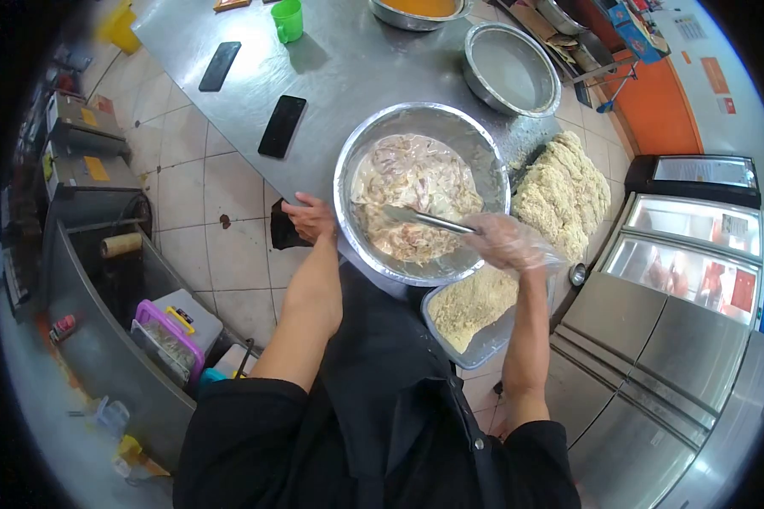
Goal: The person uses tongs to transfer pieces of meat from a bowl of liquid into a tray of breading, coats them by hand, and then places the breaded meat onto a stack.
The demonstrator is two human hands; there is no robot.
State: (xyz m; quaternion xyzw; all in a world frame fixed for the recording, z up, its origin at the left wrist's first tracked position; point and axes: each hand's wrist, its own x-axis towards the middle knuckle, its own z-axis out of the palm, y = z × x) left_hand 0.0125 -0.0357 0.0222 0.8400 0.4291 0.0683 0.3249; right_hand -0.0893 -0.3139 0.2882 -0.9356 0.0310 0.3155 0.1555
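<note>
Steel utensil (424, 220), clenched in my gloved right hand (505, 242), pointed left into the bowl (471, 140); my left hand (310, 216) rested slack beside it.

floor: pale square tiles (229, 195), stained, left of centre
table: stainless steel (356, 59), top centre
right: glass-lid chest freezers (696, 229), steel cabinet doors (637, 365) below
wall: orange and white (662, 110), upper right
left edge: steel counter (102, 356), grey machines (81, 127)

the big bowl (420, 191) sits at the near edge of the table (356, 76), a utensil (424, 219) in it and a tray (471, 310) just before it, to the right. a pile (564, 191) lies right of the big bowl, an empty bowl (511, 68) behind it, a phone (282, 125) to its left.
</note>
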